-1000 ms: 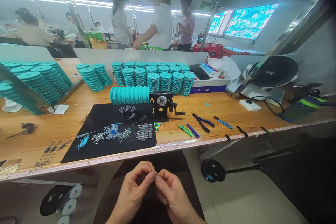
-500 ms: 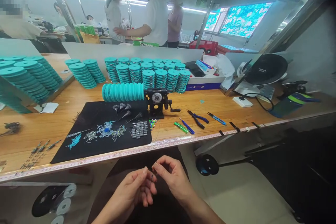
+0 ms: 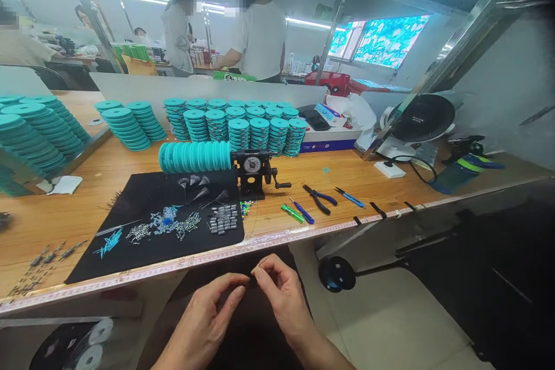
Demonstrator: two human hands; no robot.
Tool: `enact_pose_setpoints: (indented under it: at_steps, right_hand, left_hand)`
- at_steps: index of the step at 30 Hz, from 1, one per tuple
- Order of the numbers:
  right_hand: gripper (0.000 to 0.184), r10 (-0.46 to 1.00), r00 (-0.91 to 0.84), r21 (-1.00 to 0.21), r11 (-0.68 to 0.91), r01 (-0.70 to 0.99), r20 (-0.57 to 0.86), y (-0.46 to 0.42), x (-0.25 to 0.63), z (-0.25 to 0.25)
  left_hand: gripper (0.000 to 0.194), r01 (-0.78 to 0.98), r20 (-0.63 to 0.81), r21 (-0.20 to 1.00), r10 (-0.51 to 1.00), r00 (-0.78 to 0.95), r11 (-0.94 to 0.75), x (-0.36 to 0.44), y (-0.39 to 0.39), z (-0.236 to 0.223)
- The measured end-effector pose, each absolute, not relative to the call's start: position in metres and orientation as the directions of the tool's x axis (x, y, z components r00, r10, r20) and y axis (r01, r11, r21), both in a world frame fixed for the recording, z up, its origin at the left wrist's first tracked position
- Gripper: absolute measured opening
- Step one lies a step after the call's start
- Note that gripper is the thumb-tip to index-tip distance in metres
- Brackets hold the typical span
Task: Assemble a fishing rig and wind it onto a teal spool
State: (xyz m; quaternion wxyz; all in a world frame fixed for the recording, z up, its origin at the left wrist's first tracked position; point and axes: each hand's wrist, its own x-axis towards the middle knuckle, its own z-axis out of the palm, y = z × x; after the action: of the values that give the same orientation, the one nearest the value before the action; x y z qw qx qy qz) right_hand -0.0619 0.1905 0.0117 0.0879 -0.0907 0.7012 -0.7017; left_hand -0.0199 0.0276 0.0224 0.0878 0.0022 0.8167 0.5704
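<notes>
Pinches a tiny dark piece (image 3: pixel 252 281) in the right grip (image 3: pixel 284 299); holds the left grip (image 3: pixel 211 307) parted just beside it, facing the black mat (image 3: pixel 150 193) on the surface (image 3: pixel 303 167) beyond.

"What is the table (image 3: pixel 347 165) looking like?"

"It is looking like smooth wood, and it is shining a bit."

"And the black mat (image 3: pixel 173 247)?"

"That is looking smooth and dull, like cloth."

"Are the round spools (image 3: pixel 259 128) looking like plastic?"

"Yes, they are looking smooth and hard. The green handle (image 3: pixel 292 213) is looking like shiny, see-through plastic."

"Which thing is looking like metal?"

"The slanted post (image 3: pixel 452 46) is gleaming like bare metal, and the crank machine (image 3: pixel 243 185) is looking like painted metal."
</notes>
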Motion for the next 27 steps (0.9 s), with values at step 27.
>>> enact_pose_setpoints:
  at_steps: [27]
  right_hand:
    - [0.016, -0.31, -0.799, -0.613, 0.517, -0.597, 0.516, 0.186, -0.056, -0.002]
  left_hand:
    - [0.032, 0.595, 0.638, 0.51, 0.19, -0.746, 0.622, -0.034, 0.023, 0.007]
